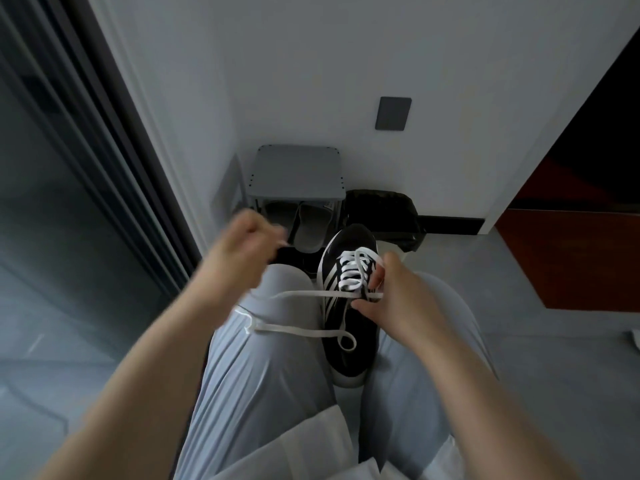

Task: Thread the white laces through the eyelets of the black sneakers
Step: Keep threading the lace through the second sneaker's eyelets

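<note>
Blur covers the left hand [242, 247], raised with curled fingers; I cannot tell if they hold anything. White lace [298, 293] runs across the left knee [284, 278] to the sneaker [349, 362] between both knees. Right hand [394, 303] fingers pinch the lace on the sneaker.

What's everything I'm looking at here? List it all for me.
sneaker: one, black with white stripes, between the knees
lace: one, white, partly threaded, loose lengths across left knee
stand: one, grey, against the wall
slippers: two it seems, grey, under the stand
bag: one, black, right of stand
wall plate: one, grey, above stand
trousers: pale grey-blue, on both legs
left hand: raised, blurred, seems to pinch lace end
right hand: pinches lace at sneaker
</note>
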### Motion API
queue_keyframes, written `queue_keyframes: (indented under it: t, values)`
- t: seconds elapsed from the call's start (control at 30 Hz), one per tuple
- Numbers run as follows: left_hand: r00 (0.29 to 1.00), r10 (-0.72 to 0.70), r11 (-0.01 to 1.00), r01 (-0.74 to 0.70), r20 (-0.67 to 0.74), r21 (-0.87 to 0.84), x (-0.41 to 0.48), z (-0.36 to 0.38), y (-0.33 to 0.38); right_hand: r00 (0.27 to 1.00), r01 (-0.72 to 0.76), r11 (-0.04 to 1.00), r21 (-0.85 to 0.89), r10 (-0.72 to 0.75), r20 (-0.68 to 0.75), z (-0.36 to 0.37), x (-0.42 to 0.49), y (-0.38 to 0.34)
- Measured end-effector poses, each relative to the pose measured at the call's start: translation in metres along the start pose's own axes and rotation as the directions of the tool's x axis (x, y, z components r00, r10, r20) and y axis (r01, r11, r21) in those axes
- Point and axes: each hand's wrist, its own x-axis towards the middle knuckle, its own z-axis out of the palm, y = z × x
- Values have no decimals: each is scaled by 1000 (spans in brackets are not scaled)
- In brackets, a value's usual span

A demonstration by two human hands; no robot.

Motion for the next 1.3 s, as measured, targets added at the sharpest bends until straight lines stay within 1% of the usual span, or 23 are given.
queue_keyframes:
  t: [0.03,0.1,0.13,0.2,0.3,0.37,0.5,0.57,0.6,0.63,0.67,0.7,0.73,0.77,0.83,0.87,0.93,1.0,1.07,1.13,1.2,1.27,1.3]
  values:
    - [997,31,946,-50,64,321,1,14,-9,1000,4,1000,16,-4,14,0,-1,-1]
    - [968,35,631,-213,247,746,0,44,-30,1000,3,1000,20,-4,28,2,0,0]
    - [952,28,467,-283,305,838,-1,57,-39,1000,2,1000,19,-2,22,2,-1,0]
    - [956,40,285,-290,291,913,1,75,-52,1000,4,999,45,-4,-7,2,-2,1]
    - [981,31,207,-196,194,958,10,76,-59,999,15,995,97,-10,-45,6,-3,7]
    - [971,76,300,-240,227,923,9,67,-56,998,-3,996,93,8,-55,5,-2,8]
    - [941,214,666,-337,263,665,-1,40,-42,993,-39,998,-58,33,-117,0,-3,5]
    - [970,210,943,-234,125,235,-6,27,-30,991,-53,991,-123,37,-128,-2,-5,4]
    - [984,169,982,-163,57,-91,-7,20,-26,991,-51,989,-139,33,-131,-2,-5,5]
    - [992,126,899,-102,28,-425,-7,7,-25,990,-48,988,-147,28,-135,-1,-5,6]
    - [993,108,717,-39,54,-696,-8,-5,-23,990,-46,987,-152,25,-140,-1,-5,7]
    - [986,123,485,39,112,-874,-9,-16,-21,989,-46,986,-162,22,-147,0,-5,7]
    - [978,133,320,111,161,-941,-10,-24,-17,987,-40,984,-176,11,-162,2,-5,8]
    - [986,56,325,133,160,-936,-10,-30,-13,984,-16,983,-183,-17,-179,3,-5,8]
    - [982,-173,636,165,69,-754,-10,-35,-10,975,86,984,-154,-114,-188,7,-4,8]
    - [971,-225,752,222,74,-620,-11,-34,-8,973,142,981,-136,-163,-164,9,-4,7]
    - [933,-303,827,359,194,-433,-15,-29,-3,963,234,961,-147,-249,-100,15,-3,6]
    - [869,-356,859,449,344,-245,-20,-24,-1,946,294,945,-140,-309,-101,18,-2,7]
    - [812,-397,900,435,429,9,-26,-18,4,933,334,941,-52,-338,-122,16,-3,9]
    - [791,-480,872,381,381,307,-26,-6,1,948,318,931,179,-310,-70,9,-6,6]
    - [815,-508,779,298,278,552,-20,8,-10,937,302,891,338,-342,66,4,-12,2]
    - [868,-439,697,167,232,697,-12,23,-24,886,363,890,275,-421,195,4,-14,0]
    - [914,-345,662,77,212,745,-9,30,-31,867,394,898,198,-434,245,6,-15,0]
